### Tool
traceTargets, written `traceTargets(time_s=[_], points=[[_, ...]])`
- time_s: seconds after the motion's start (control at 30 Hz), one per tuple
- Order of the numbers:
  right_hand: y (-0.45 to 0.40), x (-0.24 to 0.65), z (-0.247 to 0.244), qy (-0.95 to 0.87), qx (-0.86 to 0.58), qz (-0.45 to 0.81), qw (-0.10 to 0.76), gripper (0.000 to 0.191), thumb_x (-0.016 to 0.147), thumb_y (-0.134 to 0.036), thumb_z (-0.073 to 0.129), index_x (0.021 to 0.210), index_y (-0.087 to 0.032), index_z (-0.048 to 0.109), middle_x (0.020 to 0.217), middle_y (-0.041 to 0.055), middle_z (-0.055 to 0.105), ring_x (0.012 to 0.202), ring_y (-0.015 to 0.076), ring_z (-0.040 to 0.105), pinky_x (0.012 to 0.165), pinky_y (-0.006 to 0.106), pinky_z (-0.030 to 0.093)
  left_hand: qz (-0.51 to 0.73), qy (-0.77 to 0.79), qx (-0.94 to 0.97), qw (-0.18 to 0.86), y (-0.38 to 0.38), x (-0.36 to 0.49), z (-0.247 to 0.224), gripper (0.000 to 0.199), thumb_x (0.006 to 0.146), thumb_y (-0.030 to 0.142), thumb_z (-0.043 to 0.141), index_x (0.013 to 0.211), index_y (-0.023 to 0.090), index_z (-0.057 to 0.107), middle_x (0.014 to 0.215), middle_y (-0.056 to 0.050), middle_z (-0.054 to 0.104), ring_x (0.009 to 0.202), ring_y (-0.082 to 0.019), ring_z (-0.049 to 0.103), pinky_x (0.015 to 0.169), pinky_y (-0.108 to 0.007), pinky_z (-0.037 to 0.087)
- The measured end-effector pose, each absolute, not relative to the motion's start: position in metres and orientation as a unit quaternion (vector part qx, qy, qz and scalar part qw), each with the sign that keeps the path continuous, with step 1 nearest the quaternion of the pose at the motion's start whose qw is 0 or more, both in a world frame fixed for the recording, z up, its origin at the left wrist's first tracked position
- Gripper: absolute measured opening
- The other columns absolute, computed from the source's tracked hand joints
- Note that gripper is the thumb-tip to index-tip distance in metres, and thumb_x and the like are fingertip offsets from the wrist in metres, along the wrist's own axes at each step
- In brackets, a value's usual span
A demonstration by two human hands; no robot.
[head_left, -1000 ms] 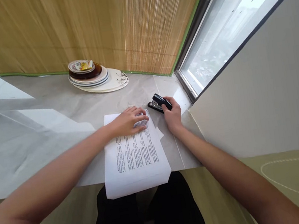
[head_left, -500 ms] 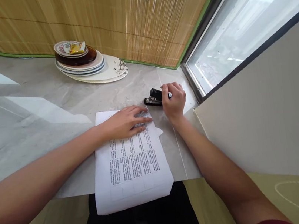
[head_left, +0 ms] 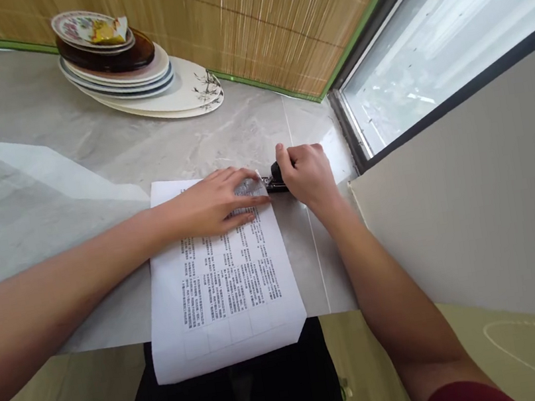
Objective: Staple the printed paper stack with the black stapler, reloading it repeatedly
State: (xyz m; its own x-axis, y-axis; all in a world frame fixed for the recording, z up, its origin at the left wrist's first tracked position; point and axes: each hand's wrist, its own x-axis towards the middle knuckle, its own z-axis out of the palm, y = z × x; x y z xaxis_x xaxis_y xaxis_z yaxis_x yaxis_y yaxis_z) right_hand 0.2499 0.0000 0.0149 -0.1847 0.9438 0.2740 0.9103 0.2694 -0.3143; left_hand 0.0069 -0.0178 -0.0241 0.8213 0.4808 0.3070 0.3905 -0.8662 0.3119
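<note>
here, the left hand (head_left: 212, 203) lay on the paper (head_left: 232, 279), fingers apart, seemingly to steady it where it overhung the counter (head_left: 218, 141). the right hand (head_left: 311, 174) was clamped around the stapler (head_left: 276, 172), likely leaving its mouth free at the paper's far right corner.

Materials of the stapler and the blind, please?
Stapler: apparently black plastic, perhaps partly metal, since its dark body looks smooth and a silvery part glints inside.

Blind: probably thin bamboo or reed, matt tan, judging by its fine strips; green edging, likely cloth.
</note>
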Motion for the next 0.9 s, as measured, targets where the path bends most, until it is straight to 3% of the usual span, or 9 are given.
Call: traceTargets(time_s=[0.23,0.5,0.7,0.9], points=[[-0.01,0.246,0.023,-0.764,-0.614,0.07,0.187,0.061,0.116,-0.054,0.035,0.074,-0.023,0.067,0.06,0.0045,0.052,0.065,0.0213,0.053,0.067,0.039,0.037,0.159,0.21,0.955,0.134,-0.018,0.009,-0.023,0.046,0.113,0.043,0.054,0.156,0.036,0.066,0.175,-0.011,0.046,0.16,-0.036,0.044,0.132,-0.057,0.033],[-0.015,0.24,0.025,-0.75,-0.633,0.081,0.173,0.056,0.111,-0.048,0.044,0.063,-0.023,0.058,0.055,0.004,0.047,0.063,0.0201,0.047,0.065,0.037,0.032,0.102,0.221,0.957,0.156,-0.019,0.01,-0.023,0.055,0.114,0.052,0.047,0.167,0.037,0.053,0.186,-0.004,0.024,0.172,-0.034,0.023,0.139,-0.055,0.018],[-0.018,0.237,0.028,-0.753,-0.633,0.089,0.158,0.05,0.106,-0.035,0.05,0.058,-0.023,0.052,0.055,0.0018,0.044,0.061,0.0172,0.04,0.066,0.037,0.03,0.104,0.22,0.956,0.162,-0.019,0.01,-0.021,0.055,0.113,0.054,0.049,0.165,0.038,0.055,0.186,-0.003,0.026,0.171,-0.034,0.025,0.14,-0.054,0.017],[-0.022,0.235,0.028,-0.76,-0.625,0.072,0.162,0.045,0.108,-0.034,0.048,0.066,-0.023,0.059,0.063,0.005,0.055,0.069,0.0207,0.049,0.07,0.037,0.035,0.142,0.205,0.954,0.168,-0.017,0.01,-0.024,0.05,0.111,0.05,0.055,0.159,0.04,0.062,0.18,-0.005,0.039,0.166,-0.035,0.037,0.138,-0.054,0.021]])
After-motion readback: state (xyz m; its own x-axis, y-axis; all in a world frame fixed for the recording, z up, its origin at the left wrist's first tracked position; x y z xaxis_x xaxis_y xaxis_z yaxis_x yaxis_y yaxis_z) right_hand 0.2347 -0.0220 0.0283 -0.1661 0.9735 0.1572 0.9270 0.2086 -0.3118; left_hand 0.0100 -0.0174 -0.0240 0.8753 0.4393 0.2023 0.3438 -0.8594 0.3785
